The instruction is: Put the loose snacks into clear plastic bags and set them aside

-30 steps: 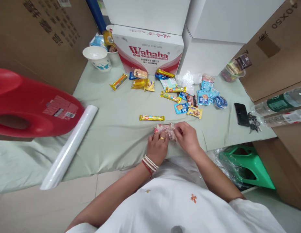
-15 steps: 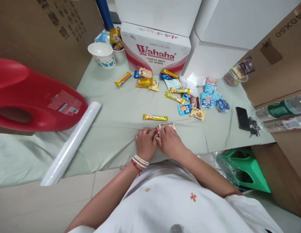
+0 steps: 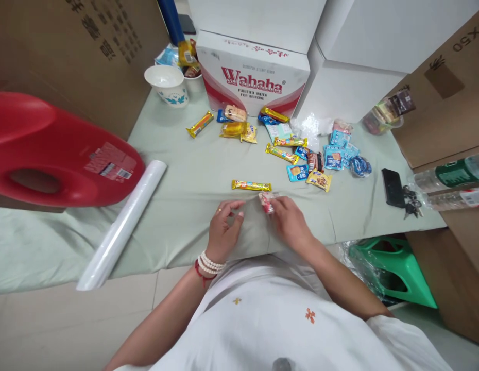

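Observation:
My right hand (image 3: 289,224) pinches a small pink and red snack packet (image 3: 267,201) just above the pale green cloth (image 3: 177,206). My left hand (image 3: 223,232) hovers a short way to the left of it, fingers loosely curled and apart, holding nothing. A long yellow snack bar (image 3: 251,185) lies on the cloth just beyond both hands. Farther back a scatter of yellow and blue snack packets (image 3: 297,149) is spread across the cloth.
A red plastic jug (image 3: 57,159) lies at the left beside a white roll (image 3: 123,224). A paper cup (image 3: 167,85) and a Wahaha box (image 3: 255,77) stand at the back. A black phone (image 3: 392,187), keys (image 3: 412,202) and bottles (image 3: 451,175) sit right; a green stool (image 3: 397,268) below.
My left hand has let go of the pink packet and moved left, fingers spread. My right hand keeps the packet, now folded smaller. The view has shifted slightly.

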Tool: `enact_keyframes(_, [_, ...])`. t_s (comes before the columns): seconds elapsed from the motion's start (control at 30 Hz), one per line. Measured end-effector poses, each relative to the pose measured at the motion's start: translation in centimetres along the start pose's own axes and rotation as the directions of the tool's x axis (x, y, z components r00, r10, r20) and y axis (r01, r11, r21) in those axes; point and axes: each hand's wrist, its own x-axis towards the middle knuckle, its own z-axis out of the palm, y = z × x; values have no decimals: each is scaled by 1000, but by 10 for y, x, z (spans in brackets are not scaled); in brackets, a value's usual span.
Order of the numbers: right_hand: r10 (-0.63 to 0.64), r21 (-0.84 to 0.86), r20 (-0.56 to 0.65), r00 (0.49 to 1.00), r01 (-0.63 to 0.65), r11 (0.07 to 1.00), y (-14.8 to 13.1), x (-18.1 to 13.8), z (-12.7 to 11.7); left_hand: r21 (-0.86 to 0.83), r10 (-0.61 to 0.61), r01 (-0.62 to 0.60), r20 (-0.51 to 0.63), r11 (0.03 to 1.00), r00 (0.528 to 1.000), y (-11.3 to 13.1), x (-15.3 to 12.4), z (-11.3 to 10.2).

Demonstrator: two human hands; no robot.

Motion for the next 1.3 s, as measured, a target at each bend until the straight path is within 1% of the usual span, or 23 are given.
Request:
enact_keyframes(0.07, [9,336,7,1000,-11,942,11,-1,-18,-83,0,4,55,997,998,6,4,3])
enact_keyframes(0.13, [22,625,96,995,-77,776,21,0,-27,-251,-44,104,231,962,972,12,9,11])
enact_keyframes(0.2, [85,780,177,981,-192,595,29,1,-24,-360,-92,251,404,898,910,16,15,23])
enact_keyframes(0.23, [146,818,182,972,-232,526,31,1,-19,-375,-122,304,437,876,891,18,17,29])
enact_keyframes(0.3, [282,849,131,950,-255,463,33,0,-5,-344,-194,331,377,878,906,21,20,44])
enact_keyframes(0.33, [328,846,89,941,-245,474,32,-2,3,-307,-219,316,312,898,924,22,20,52])
enact_keyframes(0.4, [360,798,-13,933,-207,566,30,-8,15,-212,-228,271,207,939,951,25,20,67])
enact_keyframes(0.43, [358,758,-63,932,-188,624,29,-11,19,-181,-220,255,192,950,956,27,19,74])
enact_keyframes(0.5, [364,695,-137,921,-173,698,34,-16,20,-209,-196,252,257,945,946,33,17,82])
enact_keyframes(0.6, [444,687,-214,870,-189,702,68,-22,-3,-258,-153,287,438,923,886,40,18,75])
enact_keyframes(0.67, [531,670,-326,782,-205,713,110,-26,-34,-139,-172,253,430,957,886,38,19,55])
enact_keyframes(0.77, [641,611,-481,598,-296,734,183,-30,-83,57,-250,245,336,968,908,22,18,15])
enact_keyframes(0.8, [657,582,-501,563,-343,737,205,-28,-95,111,-294,273,298,956,908,14,16,4])
enact_keyframes(0.83, [658,544,-510,555,-384,746,222,-24,-105,154,-335,304,254,940,907,7,12,-6])
enact_keyframes(0.87, [638,484,-513,575,-420,768,236,-18,-112,183,-367,331,225,926,903,0,8,-14])
enact_keyframes(0.93, [547,305,-502,670,-454,837,251,2,-118,231,-385,341,184,911,904,-11,-2,-21])
enact_keyframes(1.0, [440,102,-485,756,-451,887,255,24,-121,293,-338,282,161,914,927,-17,-11,-22])
enact_keyframes(1.03, [404,19,-488,774,-454,891,254,33,-123,329,-298,234,158,915,941,-18,-15,-22])
enact_keyframes(1.1, [380,-85,-524,762,-490,867,252,47,-128,392,-216,139,161,910,963,-21,-20,-23])
enact_keyframes(1.17, [387,-125,-590,709,-553,824,249,52,-132,434,-164,80,159,897,974,-25,-24,-28])
enact_keyframes(1.23, [363,-156,-648,670,-583,797,245,51,-129,465,-153,77,128,882,980,-29,-26,-36])
enact_keyframes(1.27, [335,-186,-658,674,-576,796,242,50,-125,475,-163,94,106,875,981,-32,-27,-39])
enact_keyframes(1.3, [301,-227,-648,700,-555,800,240,49,-119,479,-179,117,85,870,980,-34,-27,-43])
